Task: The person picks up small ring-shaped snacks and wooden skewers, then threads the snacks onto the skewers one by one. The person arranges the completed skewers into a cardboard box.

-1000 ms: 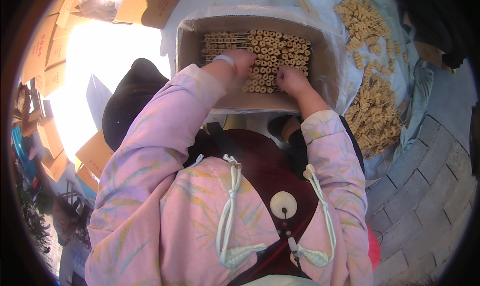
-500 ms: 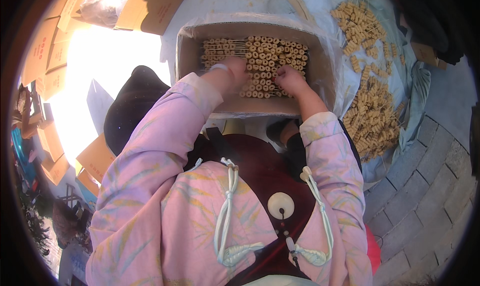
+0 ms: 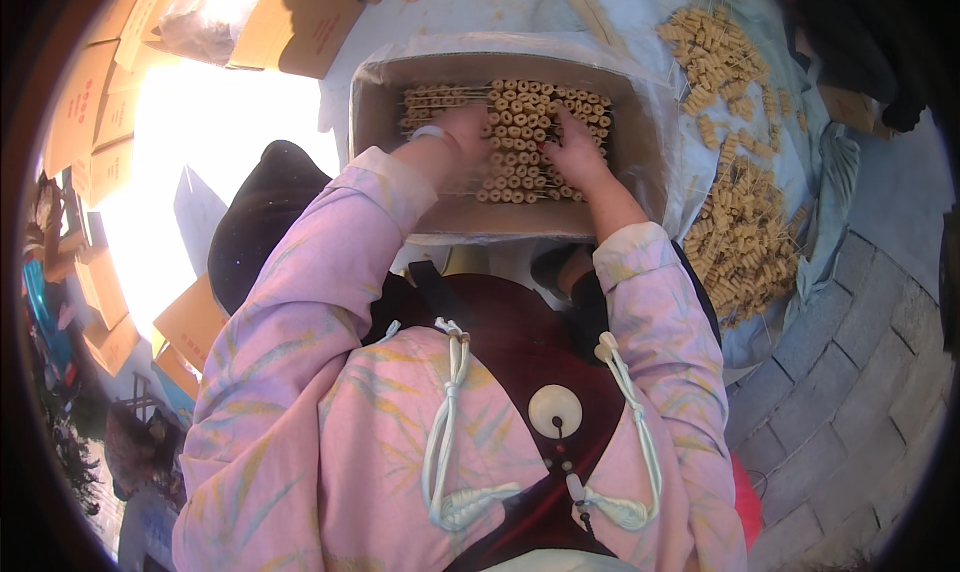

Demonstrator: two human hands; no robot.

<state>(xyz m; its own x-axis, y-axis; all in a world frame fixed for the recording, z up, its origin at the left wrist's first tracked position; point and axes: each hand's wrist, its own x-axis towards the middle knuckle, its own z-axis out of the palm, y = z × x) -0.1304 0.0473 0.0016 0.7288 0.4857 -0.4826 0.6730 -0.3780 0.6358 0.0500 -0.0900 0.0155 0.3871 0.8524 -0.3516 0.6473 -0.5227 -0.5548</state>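
Inside a cardboard box [image 3: 630,122] in front of me lie rows of skewers [image 3: 520,122] threaded with tan, ring-shaped pieces, their round ends facing up. My left hand [image 3: 464,132] reaches over the left part of the rows, its fingertips blurred and partly hidden against the rings; what they hold, if anything, does not show. On the right side of the rows, my right hand [image 3: 580,154] rests with thumb and fingers spread apart, touching the rings. Thin sticks show beside the left hand at the box's left side.
Clear plastic sheeting edges the box. To the right, a large pile of loose skewers [image 3: 745,232] lies on a pale sheet, with another heap [image 3: 715,52] farther off. Folded cartons [image 3: 290,22] stand at the far left. Grey paving [image 3: 850,372] is at the right.
My right hand has gone from a closed pinch to fingers spread over the rings. The left hand has shifted slightly and stays over the left rows.
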